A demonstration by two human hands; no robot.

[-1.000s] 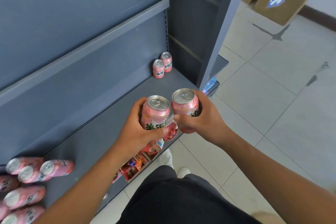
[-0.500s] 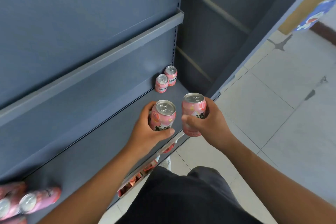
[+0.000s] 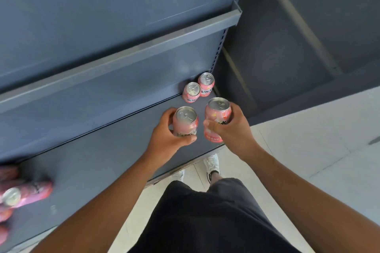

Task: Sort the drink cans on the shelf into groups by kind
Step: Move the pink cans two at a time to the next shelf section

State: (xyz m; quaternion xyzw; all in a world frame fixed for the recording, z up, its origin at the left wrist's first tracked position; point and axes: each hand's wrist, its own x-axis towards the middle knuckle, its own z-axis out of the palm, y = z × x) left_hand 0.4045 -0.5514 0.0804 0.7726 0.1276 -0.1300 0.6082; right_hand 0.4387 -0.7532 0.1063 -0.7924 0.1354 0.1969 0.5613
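While gripped in hands [image 3: 164, 139] [image 3: 230, 129], cans [image 3: 186, 124] [image 3: 217, 119] pink, silver-topped.

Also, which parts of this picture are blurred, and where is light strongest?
Head view: the lying cans at lower left are smeared by blur; the left can and right can, gripped by the left hand and right hand, look sharper; the floor is brightest.
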